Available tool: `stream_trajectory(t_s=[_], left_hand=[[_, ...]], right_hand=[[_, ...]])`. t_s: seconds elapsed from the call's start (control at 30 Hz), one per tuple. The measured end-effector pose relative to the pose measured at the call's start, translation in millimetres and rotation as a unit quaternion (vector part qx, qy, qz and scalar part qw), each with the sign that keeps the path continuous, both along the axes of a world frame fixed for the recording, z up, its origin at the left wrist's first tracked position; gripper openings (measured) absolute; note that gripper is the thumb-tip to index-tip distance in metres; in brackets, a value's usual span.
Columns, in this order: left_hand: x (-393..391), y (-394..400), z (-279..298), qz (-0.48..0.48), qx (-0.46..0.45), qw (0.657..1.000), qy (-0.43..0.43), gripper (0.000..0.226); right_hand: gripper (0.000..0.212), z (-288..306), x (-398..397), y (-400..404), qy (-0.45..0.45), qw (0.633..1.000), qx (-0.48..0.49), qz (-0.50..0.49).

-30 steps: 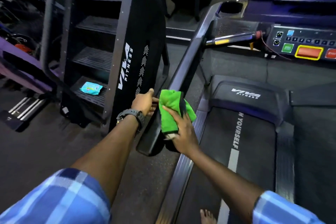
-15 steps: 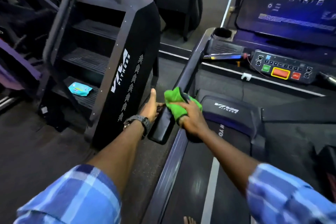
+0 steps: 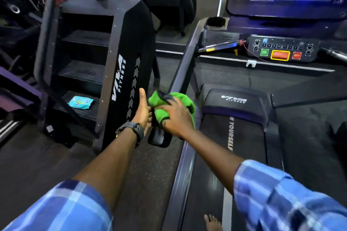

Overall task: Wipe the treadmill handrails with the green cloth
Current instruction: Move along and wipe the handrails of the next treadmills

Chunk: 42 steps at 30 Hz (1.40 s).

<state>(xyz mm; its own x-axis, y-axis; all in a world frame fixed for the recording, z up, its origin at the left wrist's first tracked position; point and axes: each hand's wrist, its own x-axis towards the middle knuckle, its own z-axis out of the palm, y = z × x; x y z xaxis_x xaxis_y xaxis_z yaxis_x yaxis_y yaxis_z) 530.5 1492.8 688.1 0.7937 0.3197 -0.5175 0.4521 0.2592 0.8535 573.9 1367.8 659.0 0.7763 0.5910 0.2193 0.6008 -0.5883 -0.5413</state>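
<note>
Both hands close together: right hand (image 3: 175,118) has bunched the crumpled green cloth (image 3: 180,100) farther up the long dark treadmill handrail (image 3: 185,69); left hand (image 3: 143,110) steadies its end, thumb up.

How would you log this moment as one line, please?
phase: wiping | right hand: presses green cloth on left handrail | left hand: steadies rail's outer side, thumb up | remaining: upper rail

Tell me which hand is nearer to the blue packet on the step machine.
Left. The left hand sits beside the handrail, on the side toward the blue packet; the right hand grips the green cloth farther off.
</note>
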Motion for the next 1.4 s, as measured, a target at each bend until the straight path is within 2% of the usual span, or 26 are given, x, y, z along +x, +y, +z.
stream_trajectory(t_s=[0.1, 0.17, 0.23, 0.3, 0.37, 0.4, 0.43, 0.5, 0.53, 0.6, 0.63, 0.7, 0.77, 0.87, 0.93, 1.0, 1.03, 1.1, 1.13, 1.2, 1.23, 1.27, 1.33, 1.4], left_hand=[[-1, 3, 6, 0.005, -0.031, 0.999, 0.028, 0.123], [0, 1, 13, -0.003, 0.021, 0.998, 0.063, 0.12], [5, -2, 16, -0.015, 0.06, 0.995, 0.084, 0.122], [9, -4, 19, -0.036, 0.101, 0.99, 0.089, 0.128], [10, -6, 19, -0.063, 0.134, 0.986, 0.082, 0.118], [11, -7, 16, -0.074, 0.139, 0.984, 0.081, 0.108], [12, -7, 14, -0.079, 0.149, 0.982, 0.084, 0.099], [13, -5, 9, -0.106, 0.196, 0.972, 0.077, 0.087], [12, -3, 6, -0.133, 0.244, 0.958, 0.069, 0.08], [7, -1, 3, -0.19, 0.337, 0.921, 0.047, 0.052], [3, 0, 1, -0.214, 0.36, 0.907, 0.036, 0.043], [-2, 1, -1, -0.248, 0.4, 0.882, 0.019, 0.037], [-5, 7, -7, -0.263, 0.406, 0.875, -0.01, 0.036], [-5, 10, -15, -0.257, 0.405, 0.876, -0.051, 0.046], [-7, 10, -15, -0.267, 0.434, 0.857, -0.076, 0.055], [-6, 9, -15, -0.297, 0.476, 0.822, -0.099, 0.053], [-4, 10, -14, -0.327, 0.498, 0.795, -0.115, 0.05], [1, 13, -18, -0.401, 0.533, 0.732, -0.136, 0.048], [4, 17, -23, -0.426, 0.547, 0.706, -0.146, 0.049], [7, 25, -32, -0.432, 0.571, 0.677, -0.17, 0.056], [6, 30, -35, -0.425, 0.581, 0.666, -0.196, 0.055], [7, 34, -39, -0.42, 0.587, 0.652, -0.232, 0.051], [10, 40, -41, -0.403, 0.586, 0.633, -0.306, 0.047], [10, 46, -41, -0.393, 0.575, 0.615, -0.371, 0.049]], right_hand=[[0.047, -13, -39, -24, -0.047, 0.988, 0.048, 0.141], [0.05, -29, -49, -54, -0.046, 0.968, 0.075, 0.235], [0.048, -37, -42, -73, -0.035, 0.957, 0.1, 0.269], [0.052, -39, -36, -71, 0.004, 0.963, 0.149, 0.223], [0.063, -40, -39, -51, 0.103, 0.965, 0.222, 0.094], [0.065, -38, -43, -37, 0.17, 0.948, 0.269, 0.006], [0.065, -38, -46, -23, 0.243, 0.918, 0.306, -0.072], [0.064, -36, -52, 2, 0.323, 0.858, 0.357, -0.179], [0.059, -35, -55, 11, 0.332, 0.826, 0.399, -0.219], [0.044, -40, -53, 26, 0.343, 0.734, 0.508, -0.293], [0.041, -47, -52, 28, 0.363, 0.69, 0.546, -0.305], [0.05, -67, -51, 28, 0.443, 0.616, 0.582, -0.292], [0.048, -73, -64, 33, 0.51, 0.552, 0.6, -0.276], [0.052, -69, -96, 40, 0.576, 0.43, 0.652, -0.241], [0.062, -67, -107, 39, 0.606, 0.389, 0.652, -0.237], [0.069, -60, -103, 36, 0.61, 0.391, 0.639, -0.258], [0.067, -60, -96, 38, 0.597, 0.409, 0.627, -0.288], [0.049, -47, -89, 46, 0.538, 0.419, 0.641, -0.354], [0.039, -47, -83, 50, 0.507, 0.406, 0.661, -0.375], [0.026, -49, -77, 60, 0.431, 0.406, 0.688, -0.42], [0.029, -54, -77, 63, 0.364, 0.432, 0.692, -0.449], [0.037, -60, -79, 65, 0.281, 0.477, 0.688, -0.469], [0.053, -62, -93, 70, 0.138, 0.588, 0.632, -0.486], [0.063, -66, -110, 74, 0.036, 0.695, 0.566, -0.442]])
